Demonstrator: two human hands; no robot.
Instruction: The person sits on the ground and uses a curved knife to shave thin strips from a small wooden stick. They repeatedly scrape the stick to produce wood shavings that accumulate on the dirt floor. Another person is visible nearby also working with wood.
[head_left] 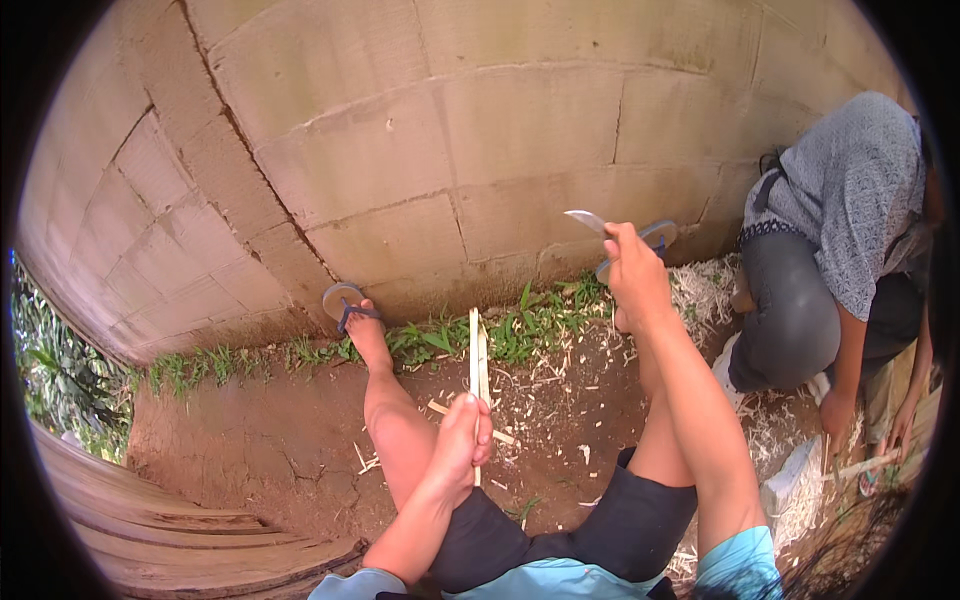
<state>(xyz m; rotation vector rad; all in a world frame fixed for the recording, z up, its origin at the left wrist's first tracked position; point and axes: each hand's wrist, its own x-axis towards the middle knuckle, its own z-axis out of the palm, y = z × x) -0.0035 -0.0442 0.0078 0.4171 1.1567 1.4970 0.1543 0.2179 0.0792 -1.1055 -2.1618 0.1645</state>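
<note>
My left hand (462, 440) grips a pale split bamboo stick (476, 355) that points away from me, upright over my left knee. My right hand (633, 272) is raised at the right and holds a knife with a curved grey blade (586, 220), the blade pointing left and up, well apart from the stick. My legs stretch toward the wall, each foot in a sandal.
A grey block wall (420, 150) stands ahead with grass (520, 330) at its foot. Wood shavings (700, 290) litter the bare earth. Another person (840, 250) crouches at the right. Curved wooden planks (150, 520) lie at lower left.
</note>
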